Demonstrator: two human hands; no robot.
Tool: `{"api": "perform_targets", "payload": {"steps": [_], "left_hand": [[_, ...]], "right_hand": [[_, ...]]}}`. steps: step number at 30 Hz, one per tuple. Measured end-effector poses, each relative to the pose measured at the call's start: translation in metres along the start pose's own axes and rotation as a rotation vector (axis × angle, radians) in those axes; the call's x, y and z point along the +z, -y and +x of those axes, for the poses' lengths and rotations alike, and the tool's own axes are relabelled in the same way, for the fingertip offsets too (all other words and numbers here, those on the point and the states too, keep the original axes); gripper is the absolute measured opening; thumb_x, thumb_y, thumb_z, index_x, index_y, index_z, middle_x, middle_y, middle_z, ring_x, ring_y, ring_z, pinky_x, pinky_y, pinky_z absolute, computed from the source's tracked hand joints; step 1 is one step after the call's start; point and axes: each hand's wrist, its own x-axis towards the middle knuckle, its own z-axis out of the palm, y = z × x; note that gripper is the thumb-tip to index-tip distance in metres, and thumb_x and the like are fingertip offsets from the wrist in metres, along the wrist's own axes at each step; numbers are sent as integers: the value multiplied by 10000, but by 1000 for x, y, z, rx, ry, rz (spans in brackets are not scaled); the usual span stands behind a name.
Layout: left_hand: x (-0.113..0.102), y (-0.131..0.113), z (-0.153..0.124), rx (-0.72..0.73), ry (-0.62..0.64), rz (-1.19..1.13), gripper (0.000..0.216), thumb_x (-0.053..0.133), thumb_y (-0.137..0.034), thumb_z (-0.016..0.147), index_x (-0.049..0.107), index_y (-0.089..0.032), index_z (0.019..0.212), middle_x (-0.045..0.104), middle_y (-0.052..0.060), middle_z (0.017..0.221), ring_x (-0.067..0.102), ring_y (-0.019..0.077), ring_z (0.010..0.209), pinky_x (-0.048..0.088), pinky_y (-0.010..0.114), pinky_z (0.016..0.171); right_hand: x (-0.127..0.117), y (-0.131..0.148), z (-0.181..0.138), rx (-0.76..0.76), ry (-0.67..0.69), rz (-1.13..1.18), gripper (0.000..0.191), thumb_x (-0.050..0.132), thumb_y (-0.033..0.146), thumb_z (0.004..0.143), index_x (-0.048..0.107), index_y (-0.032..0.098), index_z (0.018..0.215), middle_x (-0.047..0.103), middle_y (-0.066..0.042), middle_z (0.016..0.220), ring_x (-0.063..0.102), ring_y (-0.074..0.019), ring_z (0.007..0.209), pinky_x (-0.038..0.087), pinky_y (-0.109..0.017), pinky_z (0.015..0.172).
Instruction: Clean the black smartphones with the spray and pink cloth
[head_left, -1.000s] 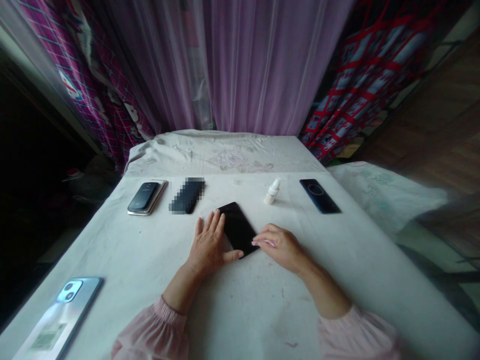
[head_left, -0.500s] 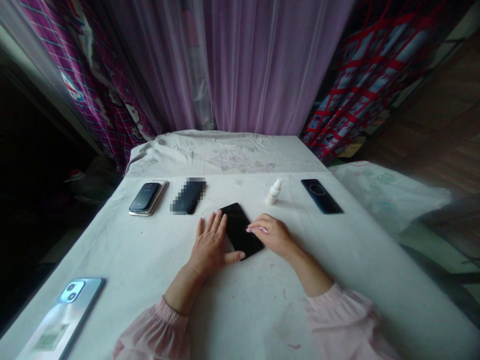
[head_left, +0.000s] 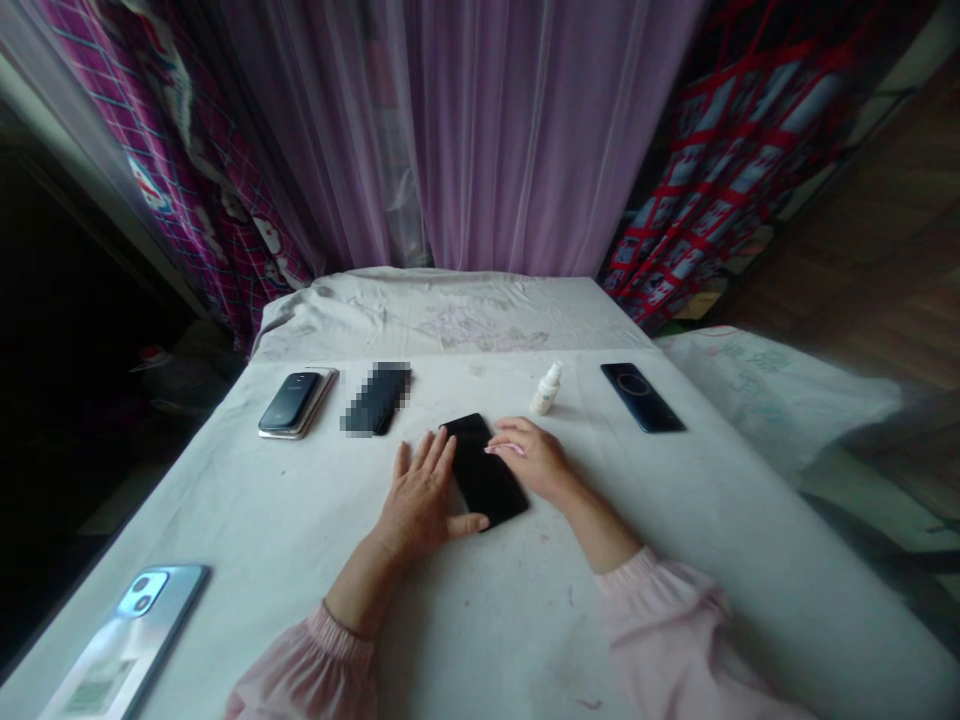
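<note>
A black tablet (head_left: pixel 489 485) lies flat on the table, its glossy screen facing up. My left hand (head_left: pixel 420 490) rests along its left side, fingers stretched and apart, with the thumb at the near edge. My right hand (head_left: pixel 534 458) is closed in a pinch on a small pink cloth (head_left: pixel 504 449), mostly hidden by the fingers, over the tablet's upper right part. A white spray bottle (head_left: pixel 547 389) stands upright just beyond my right hand.
Two stacked phones (head_left: pixel 292 402) and a partly pixelated dark phone (head_left: pixel 382 398) lie back left. A dark blue phone (head_left: pixel 643 397) is at the right. A silver-blue phone (head_left: pixel 124 645) lies near left. White cloth (head_left: pixel 480 620) covers the table; purple curtains (head_left: pixel 525 140) hang behind.
My right hand has slid a little up and left across the tablet with the pink cloth. My left hand keeps its place on the tablet. The view has shifted slightly.
</note>
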Motion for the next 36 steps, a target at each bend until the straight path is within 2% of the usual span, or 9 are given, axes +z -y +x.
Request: {"api": "perform_targets", "payload": {"steps": [4, 8, 10, 17, 20, 22, 24, 28, 36], "left_hand": [[-4, 4, 0, 61, 44, -41, 1161, 527, -845, 641, 241, -107, 1490, 247, 230, 1530, 200, 394, 1418, 94, 632, 1114], [-7, 7, -1, 84, 45, -80, 1117, 552, -813, 664, 233, -137, 1495, 251, 227, 1531, 204, 379, 1421, 94, 627, 1118], [-5, 8, -1, 69, 30, -88, 1084, 564, -789, 683, 242, -142, 1491, 268, 223, 1527, 209, 372, 1421, 114, 620, 1121], [2, 11, 5, -56, -204, -75, 632, 563, -528, 864, 449, -166, 1370, 510, 160, 1399, 417, 324, 1332, 310, 543, 1091], [-3, 6, 5, -105, -283, -90, 405, 531, -429, 904, 575, -184, 1223, 640, 125, 1238, 554, 304, 1196, 378, 527, 1044], [-7, -3, 1, -95, -293, -129, 339, 499, -452, 920, 622, -208, 1120, 688, 94, 1115, 617, 277, 1071, 405, 505, 1015], [-8, -16, -5, -53, -276, -155, 423, 506, -563, 885, 625, -215, 1095, 692, 86, 1051, 623, 275, 1007, 416, 498, 990], [-1, -36, -13, -18, -272, -93, 759, 570, -736, 723, 564, -157, 1215, 618, 161, 1168, 546, 356, 1104, 317, 589, 1038], [6, -27, -10, -50, -246, -140, 735, 665, -618, 717, 511, -204, 1305, 573, 127, 1180, 503, 342, 1120, 327, 565, 1036]], "right_hand": [[8, 0, 25, 6, 7, 40, 178, 567, 147, 808, 730, 215, 830, 671, -60, 1152, 617, -170, 1074, 454, -301, 953], [9, -1, 38, 42, 65, 38, 158, 562, 174, 816, 713, 220, 821, 733, -20, 890, 669, -156, 857, 503, -270, 805], [5, -4, 36, 45, 56, 27, 147, 562, 186, 814, 705, 218, 805, 729, -19, 858, 663, -159, 835, 496, -269, 788], [-25, -22, -17, 110, -172, -158, 174, 518, 272, 827, 688, 236, 824, 704, -30, 876, 640, -182, 804, 474, -284, 735], [-34, -25, -43, 117, -215, -180, 201, 493, 284, 842, 688, 236, 834, 697, -39, 905, 640, -186, 820, 480, -291, 742], [-36, -24, -55, 130, -270, -195, 208, 489, 281, 846, 691, 233, 839, 684, -52, 932, 640, -190, 837, 484, -300, 766], [-36, -22, -61, 134, -318, -213, 214, 487, 275, 854, 696, 228, 853, 665, -64, 947, 638, -186, 827, 488, -301, 773], [-31, -18, -62, 111, -305, -234, 225, 487, 259, 874, 701, 235, 938, 660, -60, 945, 641, -179, 829, 493, -279, 749], [-19, 0, -65, 13, -225, -314, 260, 472, 170, 877, 710, 259, 931, 661, -36, 911, 633, -149, 776, 476, -235, 702]]}}
